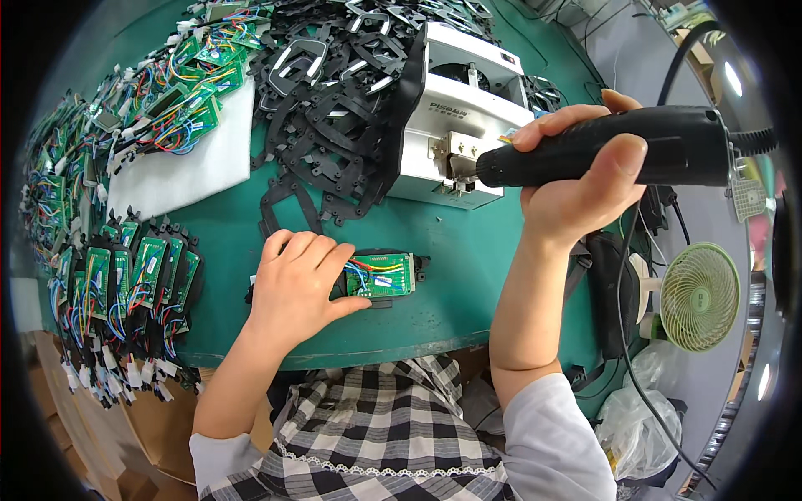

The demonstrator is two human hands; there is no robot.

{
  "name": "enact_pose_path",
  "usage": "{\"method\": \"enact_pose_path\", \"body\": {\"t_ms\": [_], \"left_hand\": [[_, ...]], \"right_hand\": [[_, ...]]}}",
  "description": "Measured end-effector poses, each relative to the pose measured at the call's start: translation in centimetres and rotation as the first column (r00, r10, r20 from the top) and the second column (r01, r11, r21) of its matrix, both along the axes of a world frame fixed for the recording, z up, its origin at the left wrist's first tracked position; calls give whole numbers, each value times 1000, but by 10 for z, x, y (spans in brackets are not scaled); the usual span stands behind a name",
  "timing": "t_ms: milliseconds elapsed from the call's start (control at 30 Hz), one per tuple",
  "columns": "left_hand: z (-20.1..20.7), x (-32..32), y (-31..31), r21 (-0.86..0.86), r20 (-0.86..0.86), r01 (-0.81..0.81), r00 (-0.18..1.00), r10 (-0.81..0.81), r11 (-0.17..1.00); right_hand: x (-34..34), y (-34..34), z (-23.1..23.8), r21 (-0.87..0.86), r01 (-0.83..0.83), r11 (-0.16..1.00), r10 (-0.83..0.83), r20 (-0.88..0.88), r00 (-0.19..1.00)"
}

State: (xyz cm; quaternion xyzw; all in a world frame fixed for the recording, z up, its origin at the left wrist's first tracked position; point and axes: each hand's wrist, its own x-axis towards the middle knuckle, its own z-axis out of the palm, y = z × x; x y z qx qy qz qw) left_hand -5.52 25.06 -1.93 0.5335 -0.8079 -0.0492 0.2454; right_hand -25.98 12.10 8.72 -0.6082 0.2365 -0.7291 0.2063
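My right hand (pixel 589 179) is wrapped around a black electric screwdriver (pixel 660 149), held sideways, its nose up against the front of a white screw feeder (pixel 468 108). The tip is hard to make out there. My left hand (pixel 301 284) lies over a green circuit board (pixel 391 275) set in a black plastic frame (pixel 422 261), gripping it down on the green table. Its thumb runs along the near edge, and the fingers hide the left part. Red, yellow and blue wires cross the board.
Black plastic frames (pixel 326 125) are heaped behind my left hand. Wired green boards (pixel 200 100) pile up at the far left, partly on a white foam sheet (pixel 200 179). Board-and-frame units (pixel 146 271) stand in rows at the left edge. A green fan (pixel 700 296) is at right.
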Motion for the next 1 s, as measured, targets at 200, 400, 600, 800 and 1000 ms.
{"method": "enact_pose_path", "body": {"t_ms": [200, 400, 600, 800, 1000], "left_hand": [[-11, -1, -4, -42, -61, 28, 998, -31, 999], [-12, -3, -4, -47, -56, 6, 998, -8, 999], [-10, -4, -2, -50, -39, -20, 999, 18, 999], [4, -22, 0, -156, -131, 19, 991, -39, 988], [-10, -28, -3, -149, -271, 82, 955, -121, 985]], "right_hand": [[7, 2, -5, 56, -13, 998, 14, -9, 1000], [1, 41, -30, 246, -181, 952, 173, 52, 984], [-3, 61, -42, 375, -219, 901, 234, 5, 972], [0, 69, -36, 313, -397, 863, 328, 249, 911], [4, 73, -31, 227, -520, 824, 411, 392, 823]]}}
